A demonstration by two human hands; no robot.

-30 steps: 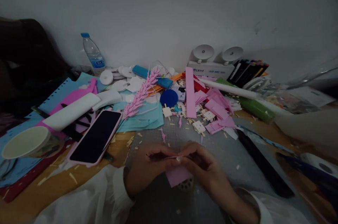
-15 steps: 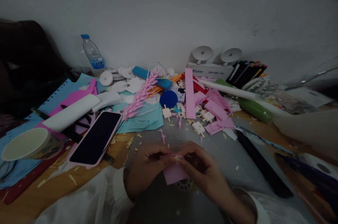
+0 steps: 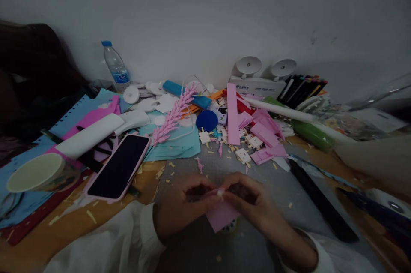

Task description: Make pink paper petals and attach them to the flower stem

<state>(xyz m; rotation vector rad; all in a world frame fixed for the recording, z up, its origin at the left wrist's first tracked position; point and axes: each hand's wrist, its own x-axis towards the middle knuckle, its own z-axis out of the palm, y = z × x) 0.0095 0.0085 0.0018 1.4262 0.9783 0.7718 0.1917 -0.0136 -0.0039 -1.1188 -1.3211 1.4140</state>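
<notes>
A small piece of pink crepe paper hangs between my hands over the grey mat. My left hand pinches its upper left edge between thumb and fingers. From the other side, my right hand pinches the top, its thumb meeting the left fingertips. A tiny whitish spot shows where the fingertips meet; I cannot make out what it is. Partly behind the paper lies a round piece with holes. Just beyond my hands sits a small twisted pink scrap.
A phone and a paper cup are on the left. At the back stand a water bottle and a pink flower spike. Pink strips and paper scraps are heaped centrally. A long black tool lies right.
Both hands have shifted slightly right with the pink paper, which now hangs more tilted. The whole view has moved a little. Both hands still pinch the paper.
</notes>
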